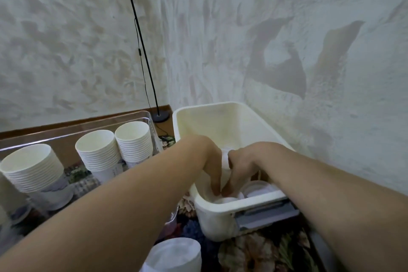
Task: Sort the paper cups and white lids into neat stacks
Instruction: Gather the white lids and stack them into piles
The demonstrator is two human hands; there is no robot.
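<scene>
A: What are the hands on?

B: Both reach into the cream plastic bin (231,117). The left hand (212,168) and right hand (240,170) have their fingers curled down around a column of white lids (225,161) between them, seemingly squaring it up; the lower part is hidden by fingers, so I can't swear each hand truly clasps it.

A: Anything else near the grip?

B: Just right of it, loose lids (257,189) lie in the bin, still unsorted.

A: And the cups?

B: Well left of the grip, three nested paper cup stacks (99,152) stand in a clear tray (88,123). Below the grip, another lid stack (176,254) sits on the floral cloth (265,254). Cups look done; lids remain
</scene>
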